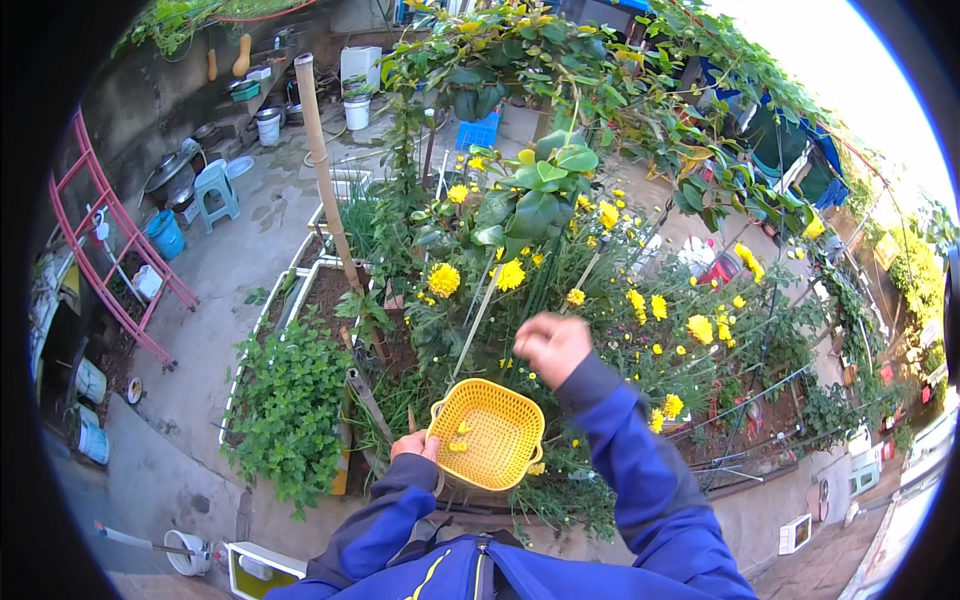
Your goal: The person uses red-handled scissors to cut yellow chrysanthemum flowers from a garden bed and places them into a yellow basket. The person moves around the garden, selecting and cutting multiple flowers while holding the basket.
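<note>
My left hand [416, 447] grips the left rim of a yellow plastic basket [517, 442] with perforated walls and two small handles. A few yellow flower heads or petals [458, 445] lie on the left side of its floor. Above and to the right of the basket, my right hand [555, 346] hangs over the plants with its fingers curled. It is blurred, so whether anything is in the fingers cannot be made out. Yellow chrysanthemum flowers [511, 275] stand on tall stems beyond this hand, and another yellow bloom [700, 328] is off to the right.
A bamboo pole [324, 169] rises left of the flowers. White-edged planter boxes [244, 367] hold leafy green plants [289, 412]. Vines [540, 202] hang low ahead. Thin cords [765, 397] cross on the right. A pink metal ladder [112, 247] leans at the far left.
</note>
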The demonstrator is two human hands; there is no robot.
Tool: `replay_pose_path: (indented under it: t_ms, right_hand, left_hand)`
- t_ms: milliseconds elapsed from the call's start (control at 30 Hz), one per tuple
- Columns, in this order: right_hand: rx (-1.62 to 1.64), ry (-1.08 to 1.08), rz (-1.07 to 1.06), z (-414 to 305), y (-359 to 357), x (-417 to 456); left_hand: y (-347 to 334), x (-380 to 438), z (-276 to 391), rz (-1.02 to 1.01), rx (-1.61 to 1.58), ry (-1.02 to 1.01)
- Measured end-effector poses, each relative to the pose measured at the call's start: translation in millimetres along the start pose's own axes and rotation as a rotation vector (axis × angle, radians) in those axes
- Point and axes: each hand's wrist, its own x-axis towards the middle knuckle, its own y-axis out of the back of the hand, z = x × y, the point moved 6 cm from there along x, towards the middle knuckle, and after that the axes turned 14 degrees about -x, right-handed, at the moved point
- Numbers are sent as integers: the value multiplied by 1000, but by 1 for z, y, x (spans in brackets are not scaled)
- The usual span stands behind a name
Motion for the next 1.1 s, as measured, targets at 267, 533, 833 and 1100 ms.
replay_pose_path:
  t_ms: [267, 533, 833, 1100]
  right_hand:
    - [-143, 35, -99, 7, -45, -86]
    - [238, -283, 288, 50, 26, -76]
    - [298, -327, 533, 51, 89, -94]
    - [227, -299, 376, 3, 82, -143]
  left_hand:
    - [-13, 10, 0, -64, 16, -46]
    - [-2, 18, -18, -90, 71, -37]
    - [-11, 31, -23, -215, 53, -70]
    - [-23, 32, -22, -202, 6, -96]
